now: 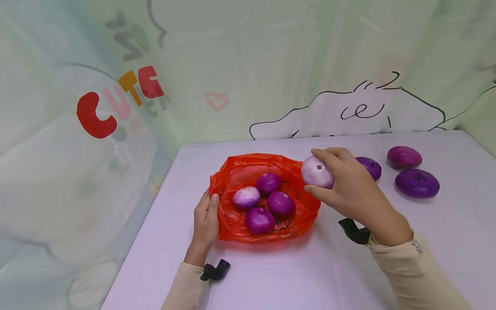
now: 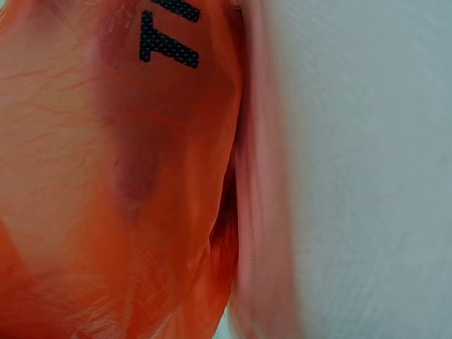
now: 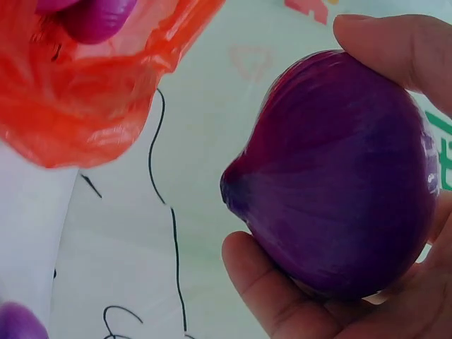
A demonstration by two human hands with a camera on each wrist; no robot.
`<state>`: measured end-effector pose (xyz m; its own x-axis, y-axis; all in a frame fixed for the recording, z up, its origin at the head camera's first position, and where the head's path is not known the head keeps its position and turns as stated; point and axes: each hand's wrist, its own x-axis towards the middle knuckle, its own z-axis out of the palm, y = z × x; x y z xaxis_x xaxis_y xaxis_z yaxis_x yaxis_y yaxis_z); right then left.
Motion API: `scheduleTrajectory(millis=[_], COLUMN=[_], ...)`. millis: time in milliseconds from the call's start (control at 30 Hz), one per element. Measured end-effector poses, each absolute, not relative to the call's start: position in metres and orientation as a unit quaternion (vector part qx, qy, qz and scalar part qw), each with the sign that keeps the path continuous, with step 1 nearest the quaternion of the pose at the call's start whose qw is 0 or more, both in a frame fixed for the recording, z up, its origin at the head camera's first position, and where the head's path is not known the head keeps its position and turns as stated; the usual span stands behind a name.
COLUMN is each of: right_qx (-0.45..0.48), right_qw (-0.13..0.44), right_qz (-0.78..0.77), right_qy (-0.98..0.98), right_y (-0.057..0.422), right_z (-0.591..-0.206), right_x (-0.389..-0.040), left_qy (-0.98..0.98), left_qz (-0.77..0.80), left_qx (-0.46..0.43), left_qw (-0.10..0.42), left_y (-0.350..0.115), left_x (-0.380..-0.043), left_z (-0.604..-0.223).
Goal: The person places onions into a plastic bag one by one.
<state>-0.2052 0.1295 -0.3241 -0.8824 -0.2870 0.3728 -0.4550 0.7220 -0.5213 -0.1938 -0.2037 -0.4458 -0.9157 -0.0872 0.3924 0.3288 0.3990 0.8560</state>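
Toward the near left of the counter (image 1: 286, 280), the left hand (image 1: 205, 219) pinches the rim of a red plastic bag (image 1: 232, 165), thumb at the edge and fingers outside. Its film looks thin, light and limp; it may tear if pulled hard, so a broad grip on the rim suits it. Within the bag sit four onions: the nearest onion (image 1: 259, 220), glossy and purple, then the right onion (image 1: 281, 203), the pale-topped onion (image 1: 246, 197) and the far onion (image 1: 268, 183). Near the bag's right rim, the right hand (image 1: 352, 185) grasps the held onion (image 1: 315, 172), thumb on one side, fingers on the other, pale end facing the person. It looks firm and fairly light, but the smooth skin may slip; holding it round the broad middle, clear of the tapered tip, seems safest. Farther right on the counter lie a dark purple onion (image 1: 416, 183), a half-hidden onion (image 1: 370, 168) and a reddish-purple onion (image 1: 404, 157), whose rounded sides could roll. Farthest hangs a printed curtain (image 1: 232, 64).
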Motion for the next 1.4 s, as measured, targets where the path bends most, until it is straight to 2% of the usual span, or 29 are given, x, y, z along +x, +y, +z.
scheduleTrajectory(millis=[267, 733, 1100, 1400], right_qx=[0.219, 0.266, 0.267, 0.293], right_qw=[0.113, 0.113, 0.07, 0.041], right_qz=[0.325, 0.315, 0.284, 0.271], right_qy=[-0.913, -0.904, -0.918, -0.916], right_y=[0.11, 0.079, 0.067, 0.044], right_z=[-0.323, -0.329, -0.345, -0.349], right_x=[-0.211, -0.23, -0.242, -0.24], left_qy=[-0.813, -0.815, -0.817, -0.812], left_qz=[-0.545, -0.543, -0.539, -0.543], left_qx=[-0.074, -0.074, -0.076, -0.086], left_qw=[0.19, 0.19, 0.192, 0.197], left_y=[-0.204, -0.204, -0.205, -0.206], left_x=[-0.194, -0.193, -0.195, -0.197], left_z=[-0.447, -0.446, -0.447, -0.448])
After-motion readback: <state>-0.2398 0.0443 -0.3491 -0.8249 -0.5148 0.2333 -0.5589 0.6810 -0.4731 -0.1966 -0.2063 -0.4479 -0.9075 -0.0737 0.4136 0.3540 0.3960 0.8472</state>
